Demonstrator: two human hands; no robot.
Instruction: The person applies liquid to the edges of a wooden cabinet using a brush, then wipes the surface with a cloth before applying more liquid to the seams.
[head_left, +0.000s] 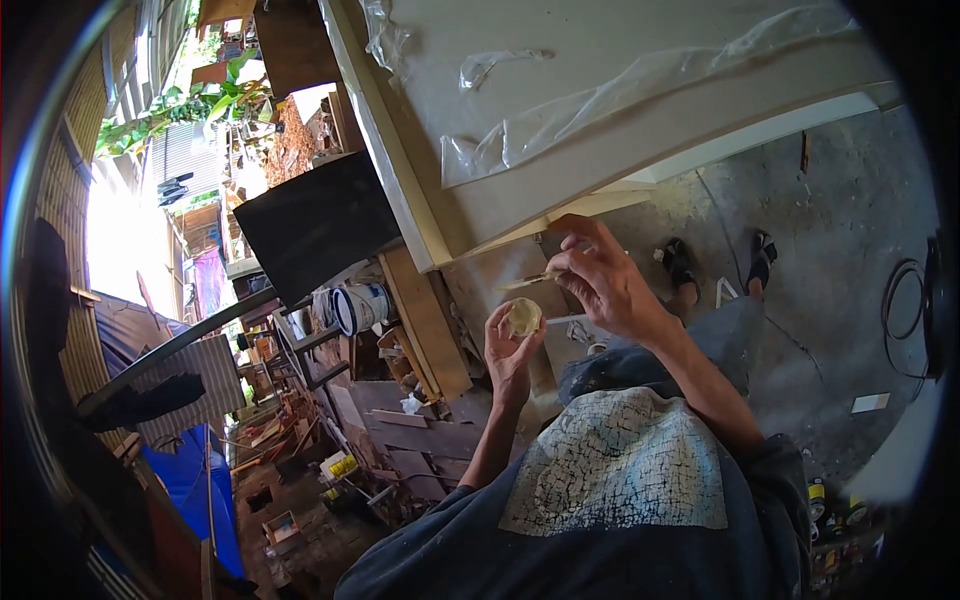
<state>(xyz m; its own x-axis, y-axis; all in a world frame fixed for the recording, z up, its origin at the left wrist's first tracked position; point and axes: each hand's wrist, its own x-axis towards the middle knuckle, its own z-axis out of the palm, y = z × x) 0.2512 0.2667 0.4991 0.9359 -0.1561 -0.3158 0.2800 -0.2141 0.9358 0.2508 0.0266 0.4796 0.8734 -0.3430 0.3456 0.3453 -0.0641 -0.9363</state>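
Note:
Low in front of my chest, my left hand (508,352) wraps its fingers round a small round cup (523,318) with something pale yellow inside. The cup's mouth faces up toward me. My right hand (603,287) pinches a slim, flat-ended tool (528,283), and its pale tip sits just above the cup's rim. I cannot tell if that tool is a brush or a spatula. Beyond both hands runs the near edge of a large pale panel (610,160), with strips of clear plastic film (560,125) lying on it.
A white bucket (362,308) stands left of my hands, beside wooden boards (425,325). A black sheet (318,225) juts out at the panel's left. Another person's feet (762,255) show on the concrete floor at right. A coiled cable (905,315) hangs at far right.

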